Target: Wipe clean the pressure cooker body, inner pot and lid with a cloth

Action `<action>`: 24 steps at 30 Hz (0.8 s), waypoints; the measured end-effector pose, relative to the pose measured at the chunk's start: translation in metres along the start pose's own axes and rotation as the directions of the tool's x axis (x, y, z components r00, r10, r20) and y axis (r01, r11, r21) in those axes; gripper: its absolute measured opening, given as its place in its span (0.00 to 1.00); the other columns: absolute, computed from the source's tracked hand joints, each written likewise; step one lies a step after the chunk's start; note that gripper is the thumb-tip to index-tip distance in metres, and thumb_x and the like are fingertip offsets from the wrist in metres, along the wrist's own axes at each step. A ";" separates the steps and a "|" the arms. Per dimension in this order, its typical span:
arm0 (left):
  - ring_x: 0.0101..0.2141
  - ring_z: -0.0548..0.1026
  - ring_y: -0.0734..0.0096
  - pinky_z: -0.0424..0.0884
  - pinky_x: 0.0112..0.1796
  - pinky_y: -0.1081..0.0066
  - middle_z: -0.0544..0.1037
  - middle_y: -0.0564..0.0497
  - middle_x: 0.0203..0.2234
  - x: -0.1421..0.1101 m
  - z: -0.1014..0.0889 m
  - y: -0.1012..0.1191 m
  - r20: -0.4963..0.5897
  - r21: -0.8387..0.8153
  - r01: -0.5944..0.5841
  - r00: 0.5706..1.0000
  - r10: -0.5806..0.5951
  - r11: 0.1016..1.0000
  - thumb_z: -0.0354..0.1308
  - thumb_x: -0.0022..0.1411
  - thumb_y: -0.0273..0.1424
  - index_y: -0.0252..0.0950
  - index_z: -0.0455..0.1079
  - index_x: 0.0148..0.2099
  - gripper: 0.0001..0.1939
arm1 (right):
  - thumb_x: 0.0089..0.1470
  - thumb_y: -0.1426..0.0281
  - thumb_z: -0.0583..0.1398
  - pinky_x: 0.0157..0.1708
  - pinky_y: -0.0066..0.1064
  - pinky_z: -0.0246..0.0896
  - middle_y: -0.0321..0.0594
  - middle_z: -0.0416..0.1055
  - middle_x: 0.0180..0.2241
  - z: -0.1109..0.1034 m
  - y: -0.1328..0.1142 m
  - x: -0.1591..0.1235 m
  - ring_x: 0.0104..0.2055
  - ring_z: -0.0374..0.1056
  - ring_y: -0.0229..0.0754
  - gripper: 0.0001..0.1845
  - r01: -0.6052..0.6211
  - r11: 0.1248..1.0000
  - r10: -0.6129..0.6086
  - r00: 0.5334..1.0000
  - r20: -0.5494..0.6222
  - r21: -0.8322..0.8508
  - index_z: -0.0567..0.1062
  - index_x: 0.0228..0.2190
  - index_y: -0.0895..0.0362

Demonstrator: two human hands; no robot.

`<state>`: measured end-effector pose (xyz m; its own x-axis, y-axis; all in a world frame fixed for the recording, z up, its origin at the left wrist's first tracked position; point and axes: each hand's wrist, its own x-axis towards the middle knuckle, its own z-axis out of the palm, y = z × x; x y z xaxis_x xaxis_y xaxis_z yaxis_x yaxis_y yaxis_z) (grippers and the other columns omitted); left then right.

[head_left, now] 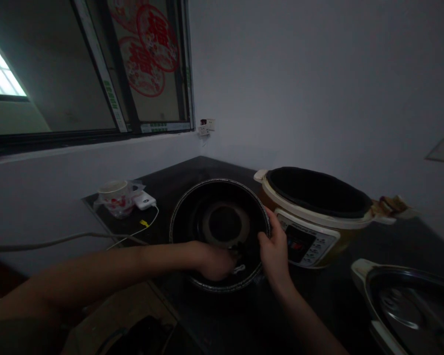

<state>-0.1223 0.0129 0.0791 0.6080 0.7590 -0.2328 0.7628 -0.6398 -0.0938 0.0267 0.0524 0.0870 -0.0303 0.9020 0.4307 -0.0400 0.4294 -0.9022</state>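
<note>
A round black inner pot (192, 207) stands on the dark counter, with a pale ring showing on its bottom. My left hand (214, 261) reaches down inside it at the near side, fingers curled around a small dark item that I cannot make out. My right hand (276, 251) grips the pot's right rim, thumb inside and fingers outside. Right beside that hand stands an open cream-coloured electric cooker (314, 217) with a button panel on its front.
A cooker lid (407, 301) lies at the lower right. At the back left of the dark counter (222, 320) sit a paper cup in a plastic wrap (116, 197) and a white charger (145, 201) with a cable. A window is above the left wall.
</note>
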 end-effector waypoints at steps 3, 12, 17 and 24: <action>0.61 0.58 0.57 0.59 0.57 0.64 0.59 0.30 0.60 0.010 0.009 0.006 -0.071 0.108 -0.072 0.994 0.080 0.992 0.47 0.60 0.25 0.17 0.56 0.61 0.28 | 0.39 0.77 0.51 0.58 0.42 0.54 0.41 0.71 0.49 0.001 -0.003 -0.002 0.54 0.64 0.46 0.31 0.043 0.999 -0.043 0.999 0.028 -0.001 0.71 0.48 0.56; 0.63 0.53 0.54 0.53 0.60 0.57 0.56 0.28 0.61 0.052 0.004 -0.009 -0.408 0.138 0.376 0.865 -0.294 0.916 0.41 0.63 0.21 0.17 0.51 0.63 0.26 | 0.40 0.79 0.51 0.60 0.40 0.52 0.39 0.69 0.52 0.003 -0.002 -0.010 0.57 0.62 0.43 0.32 0.098 0.995 -0.099 0.994 0.045 0.027 0.70 0.50 0.56; 0.61 0.58 0.55 0.54 0.59 0.57 0.61 0.29 0.60 0.042 -0.007 -0.023 -0.408 0.196 0.462 0.840 -0.356 0.865 0.41 0.62 0.20 0.18 0.54 0.62 0.26 | 0.43 0.79 0.50 0.61 0.41 0.51 0.40 0.68 0.53 0.006 -0.003 -0.013 0.57 0.62 0.43 0.32 0.114 0.993 -0.116 0.991 0.063 0.032 0.70 0.51 0.56; 0.62 0.56 0.54 0.51 0.61 0.57 0.59 0.30 0.60 0.018 0.003 -0.056 -0.446 0.313 0.514 0.822 -0.354 0.799 0.43 0.62 0.21 0.17 0.55 0.62 0.26 | 0.43 0.80 0.50 0.61 0.42 0.51 0.41 0.67 0.54 0.006 -0.004 -0.012 0.57 0.61 0.44 0.32 0.111 0.992 -0.115 0.990 0.086 0.059 0.69 0.51 0.56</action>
<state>-0.1547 0.0625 0.0772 0.3276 0.9045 0.2731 0.8529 -0.1588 -0.4973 0.0210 0.0393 0.0858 -0.1118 0.8391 0.5323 -0.1020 0.5232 -0.8461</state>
